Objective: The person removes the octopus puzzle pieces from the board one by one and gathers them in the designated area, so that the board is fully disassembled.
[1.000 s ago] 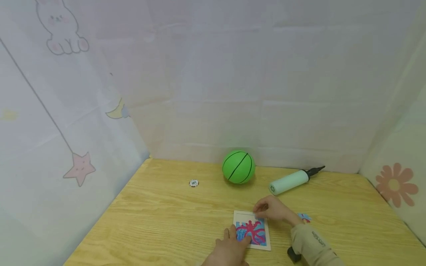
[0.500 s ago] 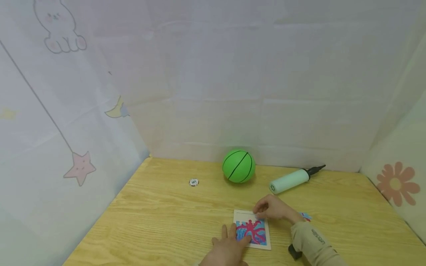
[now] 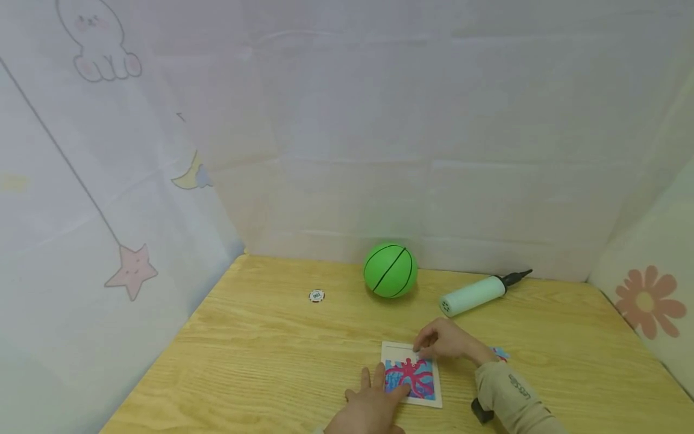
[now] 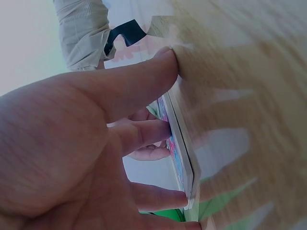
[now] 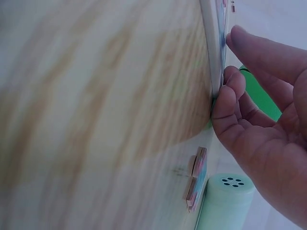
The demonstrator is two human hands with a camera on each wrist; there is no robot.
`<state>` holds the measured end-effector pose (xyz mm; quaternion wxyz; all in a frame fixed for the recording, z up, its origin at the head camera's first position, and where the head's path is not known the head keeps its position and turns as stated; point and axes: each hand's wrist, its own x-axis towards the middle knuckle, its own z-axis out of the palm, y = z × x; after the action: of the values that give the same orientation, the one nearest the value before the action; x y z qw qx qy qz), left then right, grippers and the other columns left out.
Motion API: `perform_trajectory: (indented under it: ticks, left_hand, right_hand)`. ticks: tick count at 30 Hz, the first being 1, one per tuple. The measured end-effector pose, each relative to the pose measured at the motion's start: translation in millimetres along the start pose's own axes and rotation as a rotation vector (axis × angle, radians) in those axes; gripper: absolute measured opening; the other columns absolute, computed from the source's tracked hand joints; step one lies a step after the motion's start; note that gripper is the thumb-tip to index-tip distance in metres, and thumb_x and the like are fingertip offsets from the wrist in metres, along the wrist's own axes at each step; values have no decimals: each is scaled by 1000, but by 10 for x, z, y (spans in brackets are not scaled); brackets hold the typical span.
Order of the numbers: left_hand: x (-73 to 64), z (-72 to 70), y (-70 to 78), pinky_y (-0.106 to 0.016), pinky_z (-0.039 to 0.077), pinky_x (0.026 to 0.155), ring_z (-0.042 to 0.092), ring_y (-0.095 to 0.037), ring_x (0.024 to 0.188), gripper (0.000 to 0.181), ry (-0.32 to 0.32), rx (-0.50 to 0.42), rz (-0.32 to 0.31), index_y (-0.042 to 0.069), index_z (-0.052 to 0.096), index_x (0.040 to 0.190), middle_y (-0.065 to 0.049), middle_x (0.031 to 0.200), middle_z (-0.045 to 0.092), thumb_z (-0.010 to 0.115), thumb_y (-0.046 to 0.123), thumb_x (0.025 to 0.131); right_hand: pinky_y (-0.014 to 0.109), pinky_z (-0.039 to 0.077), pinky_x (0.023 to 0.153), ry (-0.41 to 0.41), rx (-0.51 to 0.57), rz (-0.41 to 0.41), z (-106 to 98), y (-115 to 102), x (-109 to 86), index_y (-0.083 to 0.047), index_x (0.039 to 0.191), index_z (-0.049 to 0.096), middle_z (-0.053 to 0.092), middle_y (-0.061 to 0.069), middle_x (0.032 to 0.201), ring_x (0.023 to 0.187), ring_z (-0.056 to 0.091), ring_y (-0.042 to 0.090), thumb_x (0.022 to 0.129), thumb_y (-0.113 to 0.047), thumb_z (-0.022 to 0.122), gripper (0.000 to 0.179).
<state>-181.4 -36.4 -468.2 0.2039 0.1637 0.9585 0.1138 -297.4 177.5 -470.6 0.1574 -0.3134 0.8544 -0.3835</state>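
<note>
Puzzle (image 3: 424,381): under left hand (image 3: 367,407), fingers outspread
Right hand (image 3: 443,339): fingers curled, grasp unclear
Risk: nudge could unseat pieces (image 3: 408,366)

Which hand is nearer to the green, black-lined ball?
The right hand, at the far right corner of the white-framed rectangular octopus puzzle; the left hand, at its left side, is farther.

We see a wavy-grained wooden table (image 3: 244,349) and, lying on it, a round chip (image 3: 317,295), a green ball (image 3: 390,270), a mint pump (image 3: 474,296) on its side, nearer us a framed octopus puzzle (image 3: 422,381), and loose puzzle pieces (image 3: 500,354) to that puzzle's right
</note>
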Motion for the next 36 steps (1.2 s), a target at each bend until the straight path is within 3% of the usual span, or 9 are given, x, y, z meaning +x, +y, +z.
perform_trajectory:
  ticks: [10, 16, 24, 36]
  left_hand:
    - [-6, -13, 14, -73, 39, 83, 33, -49, 132, 67, -7, 6, -8, 39, 51, 135, -20, 147, 34, 77, 46, 74]
    - [-10, -27, 20, -72, 39, 83, 32, -48, 133, 67, -16, 7, -13, 39, 50, 136, -19, 148, 34, 77, 46, 76]
    - [-30, -43, 23, -70, 42, 82, 37, -48, 131, 78, 24, 7, -3, 36, 44, 141, -17, 146, 37, 80, 46, 72]
    - [13, -19, -51, -63, 38, 96, 33, -45, 133, 81, 57, 44, 47, 32, 46, 142, -15, 148, 33, 79, 52, 71]
  right_hand:
    - [23, 46, 64, 25, -39, 7, 19, -17, 3, -7, 87, 73, 65, -3, 78, 71, 53, 6, 82, -9, 74, 6]
    - [24, 47, 61, 41, -81, 52, 16, -44, 6, -10, 85, 75, 65, -8, 75, 68, 56, 7, 82, -12, 74, 4]
    - [24, 48, 61, 40, -74, 60, 19, -39, 7, -9, 85, 75, 67, -8, 76, 68, 57, 7, 82, -13, 75, 5]
    - [25, 49, 64, 31, -89, 39, 17, -47, -4, -10, 87, 75, 67, -8, 79, 71, 57, 6, 82, -13, 74, 5]
